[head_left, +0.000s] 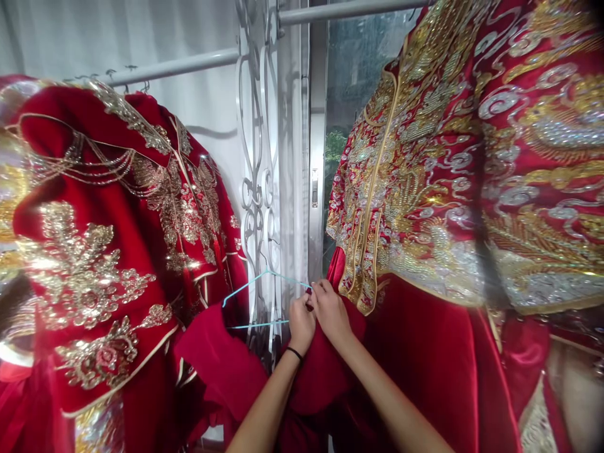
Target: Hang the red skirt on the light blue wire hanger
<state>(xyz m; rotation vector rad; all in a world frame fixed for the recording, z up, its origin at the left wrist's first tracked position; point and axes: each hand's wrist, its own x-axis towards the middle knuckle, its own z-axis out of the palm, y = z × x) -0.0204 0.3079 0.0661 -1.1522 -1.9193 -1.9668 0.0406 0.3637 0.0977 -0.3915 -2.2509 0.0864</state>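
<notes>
A thin light-blue clothes hanger [245, 287] is in the lower middle, with a plain dark-red garment [221, 352] hanging from its left end. My left hand [302, 324], a black band at its wrist, is closed at the hanger's right end, its fingers pinching the garment's edge. Right beside it, my right hand [330, 309] also pinches at that corner, its fingertips almost touching the left ones. The fingers cover the exact spot where cloth and hanger meet. Below the hands, the rest of the garment drapes down behind my forearms.
At left, a red jacket [141, 220] with silvery beading hangs from a white rail [189, 65]. A gold-and-silver embroidered red jacket [425, 176] hangs close on the right, above a red skirt [434, 352]. Between them stands white scrolled metalwork [258, 157] beside a window [353, 75].
</notes>
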